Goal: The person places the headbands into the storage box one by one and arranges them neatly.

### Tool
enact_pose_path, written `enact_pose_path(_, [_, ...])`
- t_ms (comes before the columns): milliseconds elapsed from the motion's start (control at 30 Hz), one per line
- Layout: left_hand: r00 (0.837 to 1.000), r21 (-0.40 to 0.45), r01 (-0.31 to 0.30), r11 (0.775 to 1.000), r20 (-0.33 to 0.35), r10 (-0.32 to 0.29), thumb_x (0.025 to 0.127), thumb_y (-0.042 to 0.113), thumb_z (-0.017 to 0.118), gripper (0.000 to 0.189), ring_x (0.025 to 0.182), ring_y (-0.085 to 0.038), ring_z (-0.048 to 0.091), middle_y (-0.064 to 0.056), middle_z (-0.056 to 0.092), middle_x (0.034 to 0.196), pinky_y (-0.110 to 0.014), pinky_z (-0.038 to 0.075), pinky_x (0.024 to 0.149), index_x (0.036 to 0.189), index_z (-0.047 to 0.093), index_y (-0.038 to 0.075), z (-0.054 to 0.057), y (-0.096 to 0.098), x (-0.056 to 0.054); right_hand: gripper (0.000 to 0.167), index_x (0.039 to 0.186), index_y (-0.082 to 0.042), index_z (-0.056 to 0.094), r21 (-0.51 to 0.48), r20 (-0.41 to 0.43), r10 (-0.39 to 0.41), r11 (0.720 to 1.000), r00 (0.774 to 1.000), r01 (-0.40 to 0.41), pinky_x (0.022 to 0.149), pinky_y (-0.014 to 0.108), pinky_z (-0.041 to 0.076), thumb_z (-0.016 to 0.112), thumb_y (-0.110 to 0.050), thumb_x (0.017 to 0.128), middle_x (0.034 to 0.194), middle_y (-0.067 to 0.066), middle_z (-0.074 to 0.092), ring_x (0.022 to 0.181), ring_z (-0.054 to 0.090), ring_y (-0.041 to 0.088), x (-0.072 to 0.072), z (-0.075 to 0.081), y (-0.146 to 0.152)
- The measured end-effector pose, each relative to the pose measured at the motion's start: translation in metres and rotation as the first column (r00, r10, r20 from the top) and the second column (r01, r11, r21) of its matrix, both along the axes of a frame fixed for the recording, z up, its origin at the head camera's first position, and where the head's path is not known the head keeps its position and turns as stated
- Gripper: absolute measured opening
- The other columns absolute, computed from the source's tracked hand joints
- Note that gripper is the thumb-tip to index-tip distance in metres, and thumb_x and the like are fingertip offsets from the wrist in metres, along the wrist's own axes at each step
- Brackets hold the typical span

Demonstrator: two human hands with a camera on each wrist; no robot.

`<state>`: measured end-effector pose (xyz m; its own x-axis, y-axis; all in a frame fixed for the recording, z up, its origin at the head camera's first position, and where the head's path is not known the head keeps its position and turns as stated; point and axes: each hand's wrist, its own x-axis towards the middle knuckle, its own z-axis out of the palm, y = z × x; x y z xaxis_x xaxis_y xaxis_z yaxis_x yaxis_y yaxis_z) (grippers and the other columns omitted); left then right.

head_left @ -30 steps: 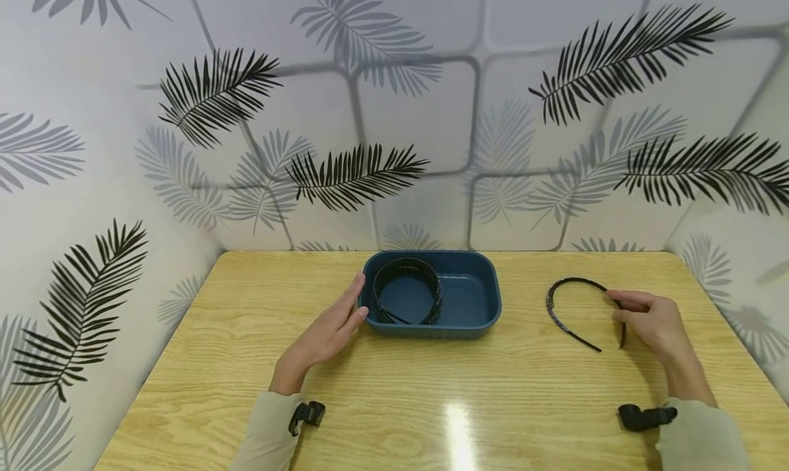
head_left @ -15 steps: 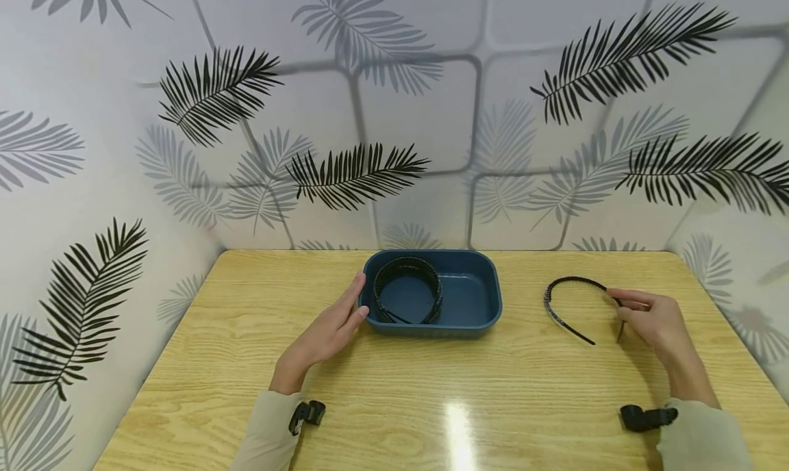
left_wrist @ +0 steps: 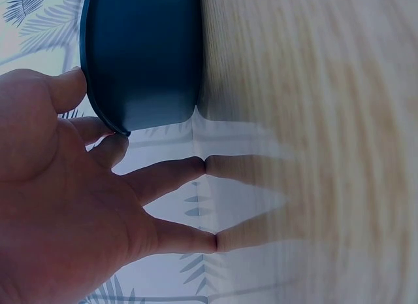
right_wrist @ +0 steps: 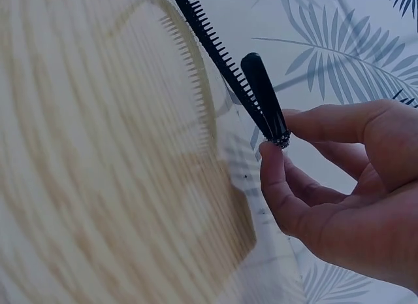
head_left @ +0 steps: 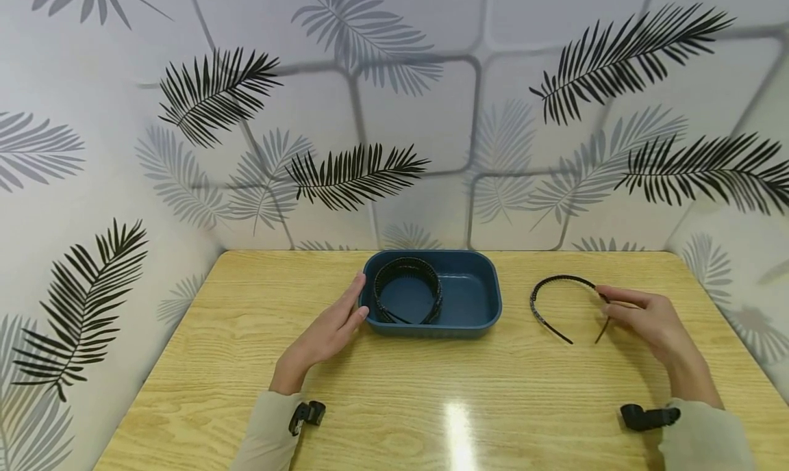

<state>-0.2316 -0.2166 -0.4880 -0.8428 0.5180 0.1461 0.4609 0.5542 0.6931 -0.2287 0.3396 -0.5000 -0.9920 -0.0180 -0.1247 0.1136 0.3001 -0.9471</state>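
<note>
Between thumb and fingers, my right hand [head_left: 642, 320] pinches a thin black headband [head_left: 557, 277] by its right side. In the right wrist view the headband [right_wrist: 222, 62] shows small comb teeth along its inside, close over its reflection in the tabletop. A dark blue rectangular bin [head_left: 465, 331] stands left of it, with several dark headbands [head_left: 377, 289] nested in its left half. My left hand [head_left: 329, 331] rests fairly straight fingers and thumb against the bin's left end. In the left wrist view two fingers [left_wrist: 176, 170] reach down to the tabletop beside the bin [left_wrist: 144, 62].
A light wooden table [head_left: 394, 402] with a glossy surface carries everything. Behind it rises a wall [head_left: 419, 115] printed with feather-like leaves. Each sleeve has a small black camera [head_left: 308, 414] strapped on.
My right hand has moved a little left with the headband, whose lower ends have risen and swung left. The left hand and the bin keep their place.
</note>
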Motion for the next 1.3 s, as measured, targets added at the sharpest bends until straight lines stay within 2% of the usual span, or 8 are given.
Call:
enact_pose_path(167, [1.000, 0.003, -0.003, 1.000, 0.002, 0.003, 0.113, 0.021, 0.041, 0.065, 0.156, -0.031, 0.009, -0.017, 0.004, 0.171, -0.052, 0.017, 0.124, 0.163, 0.007, -0.001, 0.001, 0.000, 0.001, 0.032, 0.131, -0.016, 0.073, -0.103, 0.024, 0.019, 0.995, 1.000, -0.016, 0.076, 0.023, 0.059, 0.071, -0.012, 0.099, 0.109, -0.025, 0.068, 0.091, 0.070, 0.001, 0.001, 0.003, -0.003])
enact_pose_path(267, [1.000, 0.004, -0.004, 1.000, 0.000, 0.004, 0.113, 0.021, 0.041, 0.065, 0.156, -0.031, 0.010, -0.018, 0.004, 0.170, -0.053, 0.018, 0.123, 0.163, 0.007, -0.002, 0.001, 0.000, 0.001, 0.031, 0.128, -0.015, 0.075, -0.163, 0.018, 0.028, 0.986, 0.999, -0.025, 0.075, 0.026, 0.060, 0.070, -0.008, 0.099, 0.109, -0.021, 0.071, 0.091, 0.071, 0.005, 0.001, 0.003, -0.005])
enact_pose_path(400, [1.000, 0.004, -0.005, 1.000, 0.003, 0.005, 0.113, 0.021, 0.041, 0.065, 0.156, -0.031, 0.009, -0.016, 0.003, 0.171, -0.052, 0.017, 0.124, 0.163, 0.007, -0.002, 0.000, 0.000, 0.001, 0.031, 0.128, -0.009, 0.074, -0.220, 0.004, 0.039, 0.975, 0.999, -0.037, 0.077, 0.028, 0.061, 0.068, -0.003, 0.098, 0.111, -0.019, 0.071, 0.095, 0.071, 0.004, 0.001, 0.002, -0.007])
enact_pose_path(500, [1.000, 0.005, -0.006, 1.000, 0.006, 0.006, 0.113, 0.022, 0.040, 0.064, 0.156, -0.031, 0.009, -0.015, 0.003, 0.171, -0.052, 0.017, 0.124, 0.163, 0.007, -0.001, 0.000, 0.000, 0.001, 0.033, 0.132, -0.007, 0.071, -0.200, 0.007, 0.042, 0.979, 0.999, -0.040, 0.079, 0.029, 0.061, 0.069, -0.005, 0.099, 0.112, -0.020, 0.069, 0.097, 0.070, 0.002, 0.000, 0.002, -0.010])
enact_pose_path(667, [1.000, 0.006, -0.005, 1.000, 0.002, 0.005, 0.113, 0.021, 0.040, 0.064, 0.156, -0.031, 0.009, -0.017, 0.004, 0.171, -0.053, 0.017, 0.124, 0.163, 0.006, -0.002, 0.000, 0.000, 0.001, 0.045, 0.143, -0.002, 0.060, -0.096, 0.022, 0.044, 0.995, 0.999, -0.042, 0.085, 0.031, 0.060, 0.069, -0.016, 0.101, 0.115, -0.025, 0.063, 0.101, 0.068, 0.000, -0.001, 0.004, -0.014])
enact_pose_path(767, [1.000, 0.007, -0.002, 1.000, 0.000, 0.002, 0.113, 0.021, 0.040, 0.064, 0.156, -0.031, 0.009, -0.019, 0.004, 0.170, -0.053, 0.017, 0.123, 0.163, 0.006, -0.002, 0.000, 0.000, 0.001, 0.047, 0.145, -0.003, 0.059, -0.104, 0.025, 0.034, 0.994, 0.999, -0.031, 0.085, 0.030, 0.059, 0.069, -0.017, 0.101, 0.115, -0.025, 0.063, 0.101, 0.069, 0.000, -0.001, 0.007, -0.016])
enact_pose_path(1000, [1.000, 0.003, -0.003, 1.000, -0.008, 0.003, 0.113, 0.021, 0.041, 0.064, 0.156, -0.031, 0.010, -0.016, 0.004, 0.170, -0.052, 0.017, 0.124, 0.163, 0.007, -0.003, 0.000, 0.000, 0.000, 0.047, 0.143, -0.003, 0.061, -0.316, 0.007, 0.020, 0.949, 1.000, -0.017, 0.084, 0.026, 0.059, 0.072, -0.011, 0.098, 0.119, -0.021, 0.067, 0.101, 0.070, 0.002, 0.000, 0.015, -0.020])
enact_pose_path(1300, [1.000, -0.001, -0.004, 1.000, -0.016, 0.004, 0.113, 0.020, 0.042, 0.065, 0.156, -0.031, 0.011, -0.023, 0.008, 0.169, -0.052, 0.017, 0.123, 0.163, 0.008, -0.003, 0.000, 0.000, 0.000, 0.048, 0.141, 0.001, 0.061, -0.396, -0.043, -0.004, 0.918, 0.999, -0.013, 0.086, 0.027, 0.058, 0.073, -0.007, 0.096, 0.122, -0.017, 0.069, 0.103, 0.069, 0.001, 0.001, 0.029, -0.035])
